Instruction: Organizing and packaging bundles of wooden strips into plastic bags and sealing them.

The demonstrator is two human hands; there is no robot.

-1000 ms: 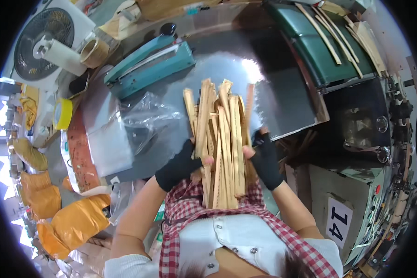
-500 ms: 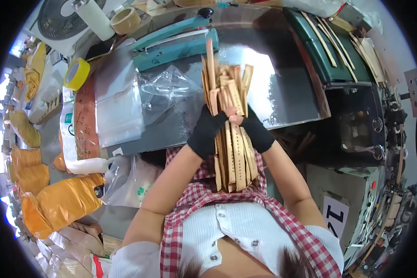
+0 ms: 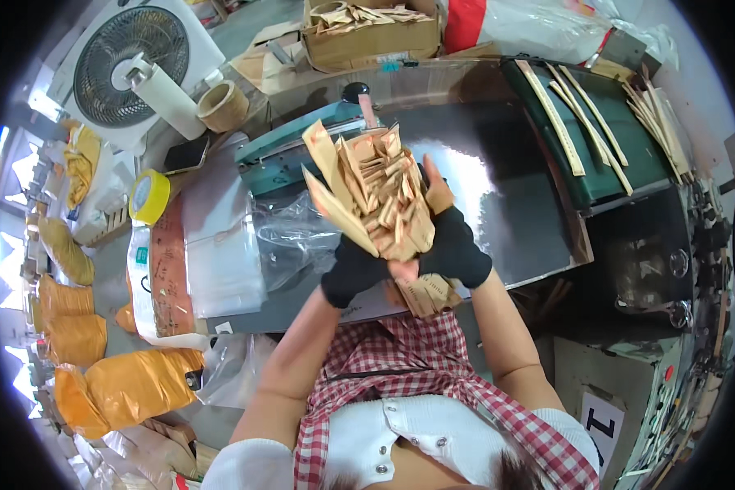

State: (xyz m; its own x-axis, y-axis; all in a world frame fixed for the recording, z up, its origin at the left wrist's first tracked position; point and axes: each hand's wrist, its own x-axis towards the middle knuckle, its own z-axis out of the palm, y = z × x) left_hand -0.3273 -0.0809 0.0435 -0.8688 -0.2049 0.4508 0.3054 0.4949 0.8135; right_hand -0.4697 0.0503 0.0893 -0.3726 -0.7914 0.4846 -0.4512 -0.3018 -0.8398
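Note:
A thick bundle of narrow brown paper sleeves (image 3: 388, 192) stands up between my hands, its far ends fanned unevenly toward the table. Dark print shows on the lower end below my hands. My left hand (image 3: 359, 268), in a black fingerless glove, wraps the bundle from the left. From the right, my right hand (image 3: 452, 241), gloved the same way, clasps it with a digit pointing up along its side. The hands meet at the front of the bundle; most of their fingers are hidden behind it. What the sleeves contain cannot be made out.
Behind the bundle lies a teal bar-shaped device (image 3: 261, 159) with a black knob, beside clear plastic bags (image 3: 220, 253). Yellow tape (image 3: 149, 197), a phone (image 3: 186, 153) and a fan (image 3: 131, 65) are at left. Long strips rest on a green surface (image 3: 539, 106); a cardboard box (image 3: 371, 45) stands behind.
The bundle has tipped, so its far ends now face up toward me and spread wider. My hands have shifted slightly lower in view, and the view takes in more of the far side.

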